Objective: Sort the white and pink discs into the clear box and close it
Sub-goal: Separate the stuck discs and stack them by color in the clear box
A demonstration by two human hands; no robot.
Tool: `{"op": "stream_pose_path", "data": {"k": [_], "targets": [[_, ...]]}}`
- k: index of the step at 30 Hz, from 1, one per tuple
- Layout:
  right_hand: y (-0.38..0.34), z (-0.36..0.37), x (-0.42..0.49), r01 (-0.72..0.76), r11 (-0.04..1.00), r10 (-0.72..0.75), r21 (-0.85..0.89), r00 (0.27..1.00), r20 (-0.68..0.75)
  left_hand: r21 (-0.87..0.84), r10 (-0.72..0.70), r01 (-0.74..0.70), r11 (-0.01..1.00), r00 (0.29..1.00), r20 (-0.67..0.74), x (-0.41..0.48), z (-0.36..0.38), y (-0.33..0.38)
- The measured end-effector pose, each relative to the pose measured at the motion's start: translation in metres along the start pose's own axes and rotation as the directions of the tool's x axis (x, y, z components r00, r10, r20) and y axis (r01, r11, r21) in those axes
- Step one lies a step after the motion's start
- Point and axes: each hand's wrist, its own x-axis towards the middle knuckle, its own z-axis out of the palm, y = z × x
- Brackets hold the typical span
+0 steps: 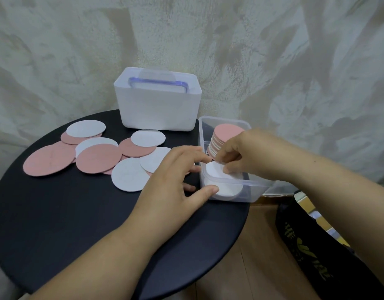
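A round black bench [78, 224] stands against a mottled wall. At its far edge sits a white tub [158, 109], and a clear lid with a blue seal [158, 84] stands inside it. To the right of the tub, at the bench's right edge, is the clear box [200, 131], open on top. Loose discs [99, 159], pink and white, lie overlapping across the left and middle of the bench, well apart from the box except for the nearest white ones.

The left grip [171, 180] is spread and relaxed. Its thumb rests against the box's near left corner and its fingers reach the left wall. The right grip [247, 152] comes over the box from the right, with its fingertips curled down and pinching the top white disc [215, 172].

Inside the box, a pink stack [226, 132] leans in the far half. A white stack [221, 187] lies flat in the near half, under the pinched disc.
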Motion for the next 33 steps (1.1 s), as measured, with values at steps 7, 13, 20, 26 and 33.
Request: {"op": "stream_pose_path", "data": {"k": [7,13,20,26,33], "targets": [[-0.003,-0.002,0.000,-0.017,0.999,0.017,-0.040,1.000,-0.008,0.001,-0.009,0.009,1.000,1.000,-0.002,-0.001,0.000,0.002],[-0.009,-0.011,-0.015,0.059,0.996,-0.043,0.063,0.974,-0.221,-0.036,-0.065,0.064,0.997,0.998,-0.028,-0.006,-0.012,0.009],[-0.066,-0.008,-0.019,0.265,0.901,-0.129,0.345,0.920,-0.370,0.367,-0.096,0.201,0.908,0.954,-0.284,-0.023,-0.077,-0.005],[-0.110,0.038,0.002,0.263,0.905,-0.187,0.334,0.952,-0.242,0.630,-0.334,0.342,0.697,0.933,-0.136,-0.035,-0.116,-0.022],[-0.103,0.083,0.003,0.143,0.985,-0.117,0.100,0.967,-0.228,0.718,-0.272,0.210,0.664,0.962,-0.030,-0.047,-0.110,-0.021]]}}
